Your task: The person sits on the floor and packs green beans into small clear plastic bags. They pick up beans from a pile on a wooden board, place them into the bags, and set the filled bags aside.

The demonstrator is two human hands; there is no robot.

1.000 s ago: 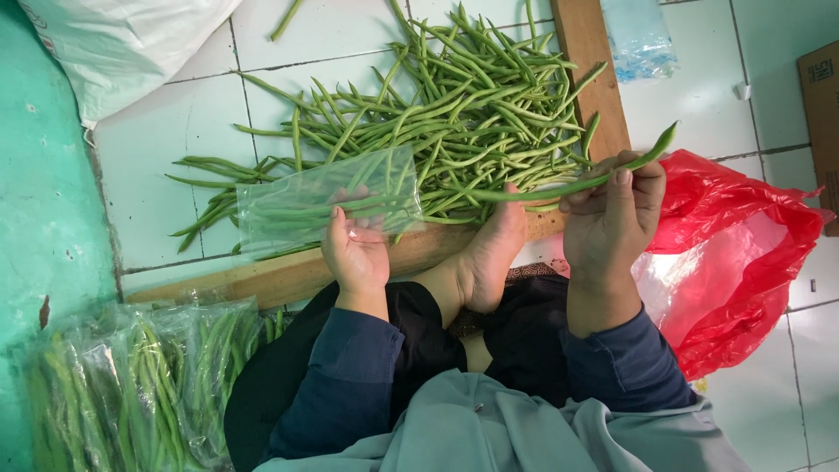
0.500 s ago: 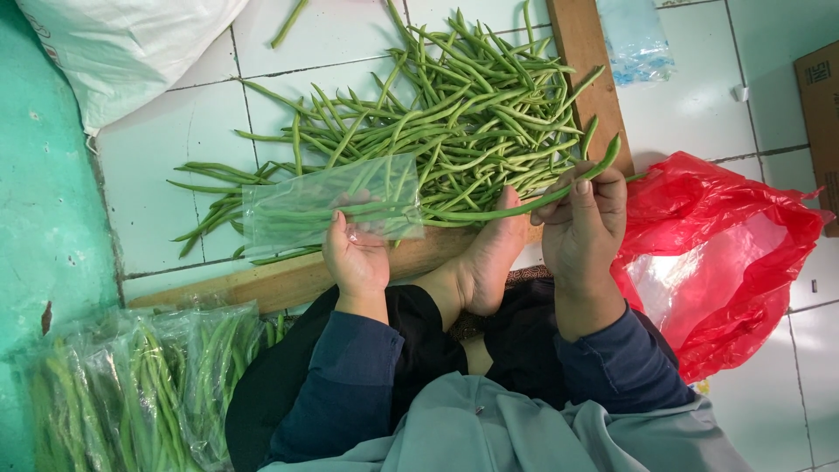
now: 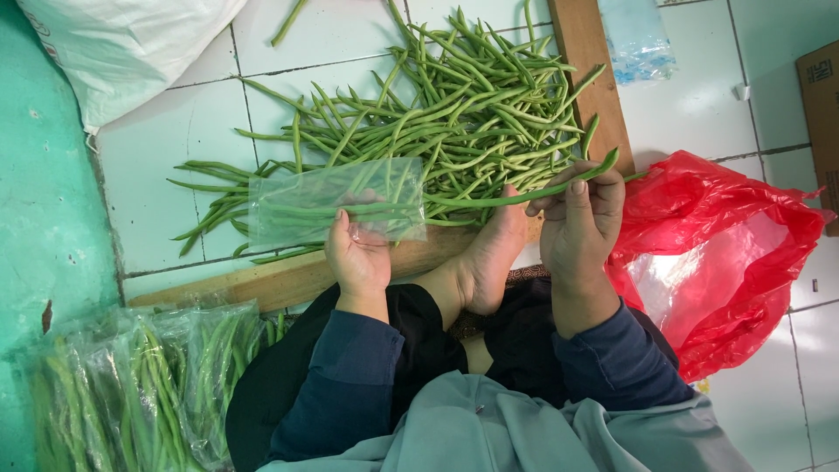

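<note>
Two hands in view — left hand (image 3: 358, 253), right hand (image 3: 578, 229). One bare foot (image 3: 489, 258) between them. One clear plastic bag (image 3: 336, 203) in left hand. One long green bean (image 3: 524, 194) in right hand. One loose pile of green beans (image 3: 428, 122) on tiled floor — too many to count. One red plastic bag (image 3: 725, 253). Several filled bags of beans (image 3: 131, 385) at lower left, roughly three or four, exact count unclear. One stray bean (image 3: 288, 22) at top. One white sack (image 3: 122, 44). Two wooden boards (image 3: 594, 79).
</note>
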